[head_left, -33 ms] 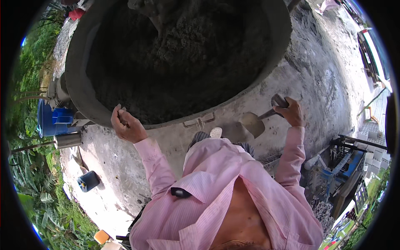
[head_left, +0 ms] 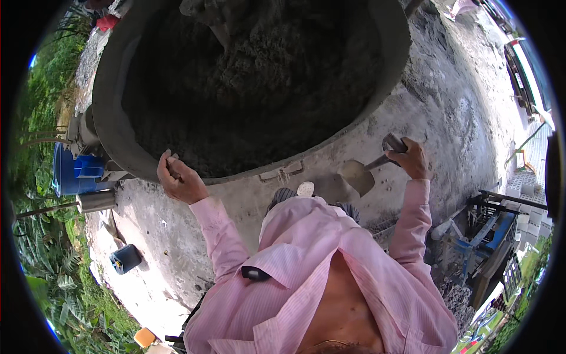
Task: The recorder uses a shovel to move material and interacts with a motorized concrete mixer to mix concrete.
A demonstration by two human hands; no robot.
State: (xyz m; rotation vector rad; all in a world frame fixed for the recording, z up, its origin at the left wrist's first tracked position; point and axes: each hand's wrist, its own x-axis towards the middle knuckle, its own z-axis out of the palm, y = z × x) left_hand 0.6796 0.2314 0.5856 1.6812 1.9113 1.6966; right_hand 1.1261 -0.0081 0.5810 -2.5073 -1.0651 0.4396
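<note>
My right hand is closed round the grip of a shovel, to the right of my body. Its short shaft runs left to a dusty, tan-grey blade held low over the ground. At the near left rim of a big round mixer drum, my left hand is raised with loosely bent fingers and a gap between thumb and fingers. Nothing shows in it; whether the fingertips touch the rim I cannot tell. Inside the drum lies dark grey mortar mix, with a mixing paddle at the far side.
Cement dust coats the ground. Left of the drum stand a blue barrel and a dark jerrycan. At the right are a blue metal frame and stacked concrete blocks. Green plants line the left side.
</note>
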